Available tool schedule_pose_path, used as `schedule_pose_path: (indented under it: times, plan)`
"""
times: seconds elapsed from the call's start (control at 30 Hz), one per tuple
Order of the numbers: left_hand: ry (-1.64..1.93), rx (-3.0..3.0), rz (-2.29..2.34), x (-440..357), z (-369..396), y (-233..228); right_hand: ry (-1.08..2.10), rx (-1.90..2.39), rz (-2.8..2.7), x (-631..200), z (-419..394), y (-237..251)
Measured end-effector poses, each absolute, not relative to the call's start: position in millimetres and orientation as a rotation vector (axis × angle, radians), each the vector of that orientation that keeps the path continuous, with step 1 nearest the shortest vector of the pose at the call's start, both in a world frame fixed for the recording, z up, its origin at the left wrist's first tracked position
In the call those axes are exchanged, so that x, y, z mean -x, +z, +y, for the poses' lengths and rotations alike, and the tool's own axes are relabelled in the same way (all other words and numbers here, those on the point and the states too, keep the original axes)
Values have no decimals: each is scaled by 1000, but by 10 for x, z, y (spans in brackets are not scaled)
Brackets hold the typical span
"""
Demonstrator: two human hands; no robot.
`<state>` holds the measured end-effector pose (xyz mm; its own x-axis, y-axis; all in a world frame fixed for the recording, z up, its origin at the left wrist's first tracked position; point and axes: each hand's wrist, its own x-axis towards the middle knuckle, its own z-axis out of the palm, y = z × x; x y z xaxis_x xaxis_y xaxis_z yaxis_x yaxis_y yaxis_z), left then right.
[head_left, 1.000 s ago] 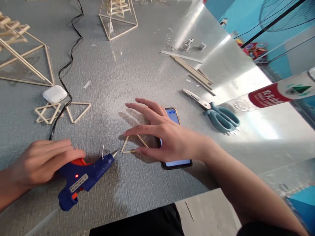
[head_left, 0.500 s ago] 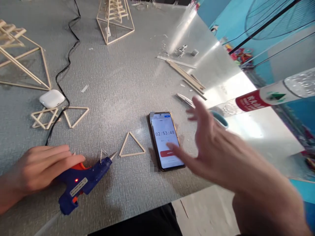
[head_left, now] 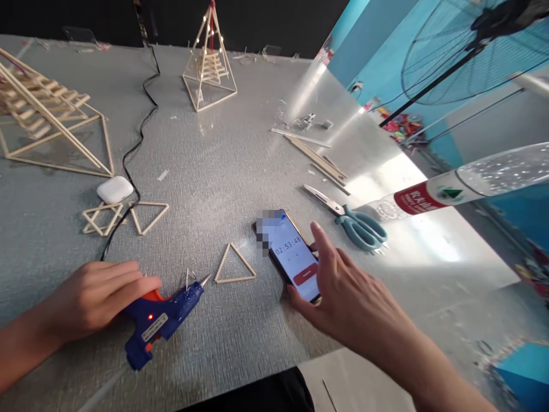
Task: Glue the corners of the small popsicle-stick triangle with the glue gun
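Observation:
My left hand (head_left: 107, 300) is closed around the handle of a blue hot glue gun (head_left: 165, 317), which has a red light lit and its metal nozzle pointing right. Just beyond the nozzle lies a small wooden-stick triangle (head_left: 235, 280). My right hand (head_left: 338, 280) grips the lower part of a smartphone (head_left: 295, 254), thumb along its near-left edge and fingers at the right side. A timer reading 02:53:48 and a red button show on its screen. Teal-handled scissors (head_left: 364, 229) lie beyond my right hand.
More small stick triangles (head_left: 148, 217) and a white earbud case (head_left: 115, 189) lie at left beside a black cord (head_left: 141, 134). Larger stick pyramids stand at far left (head_left: 64, 137) and at the back (head_left: 210, 63). A water bottle (head_left: 420, 197) and wooden strips (head_left: 317, 157) are at right.
My right hand has come down from above the phone and taken hold of it; the phone has turned anticlockwise. The scissors now show fully. The view has shifted upward; my left hand keeps the glue gun.

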<state>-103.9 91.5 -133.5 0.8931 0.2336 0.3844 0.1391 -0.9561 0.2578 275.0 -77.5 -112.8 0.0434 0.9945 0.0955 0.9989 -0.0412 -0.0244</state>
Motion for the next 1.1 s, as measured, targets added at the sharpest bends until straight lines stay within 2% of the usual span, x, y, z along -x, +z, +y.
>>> schedule_pose_path:
  times: [0.13, 0.33, 0.43, 0.57, 0.7, 0.83, 1.1]
  plan:
    - [534, -2837, 276, 1123, 927, -1422, 138, 2050, -2175, -3140, -336, -1162]
    - [508, -2919, 242, 1137, 921, -1417, 403, 1769, -2362, -3378, 1025, -1087]
    - [485, -2919, 236, 1144, 917, -1387, 336, 1766, -2424, -3270, 1448, -990]
    - [520, -2923, 219, 1158, 898, -1395, 22, 1423, -2295, -3056, 1240, -929]
    - [529, -2882, 229, 1125, 852, -1404, 289, 1054, -2267, -2946, 658, -1041]
    - [533, -2841, 220, 1083, 817, -1384, 557, 938, -2293, -2872, 379, -1279]
    - [479, -2832, 246, 1063, 847, -1325, 622, 1000, -2394, -2679, 339, -1392]
